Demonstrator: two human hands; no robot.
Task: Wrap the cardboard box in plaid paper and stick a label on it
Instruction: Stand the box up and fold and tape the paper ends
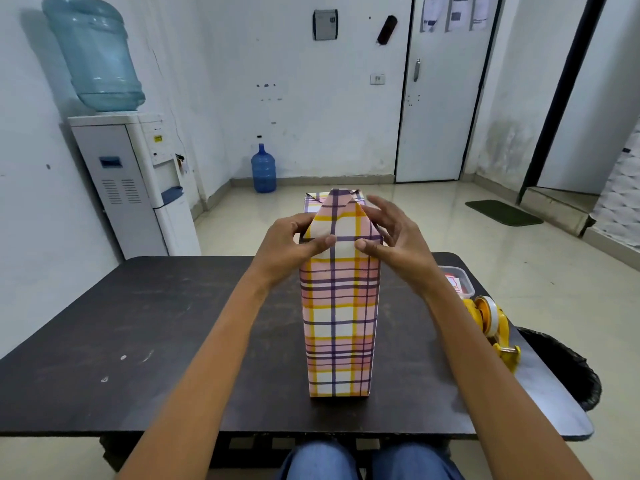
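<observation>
Pink, yellow and purple plaid paper [337, 306] covers the cardboard box [339, 358], which stands on end at the middle of the dark table [138, 341], straight in front of me. Over its top lies a tapering flap [341, 216] of the paper, wide at the near edge and narrowing away from me. My left hand [291, 247] grips the box's upper left corner, fingers curled against the side, thumb pressing along the near top edge. My right hand [394, 244] clasps nothing: its thumb presses that same edge beside the left thumb, and its fingers spread loosely by the upper right side. At the table's right edge sit a yellow tape dispenser [491, 320] and, beyond it, a clear tub [460, 282] holding something red and white.
</observation>
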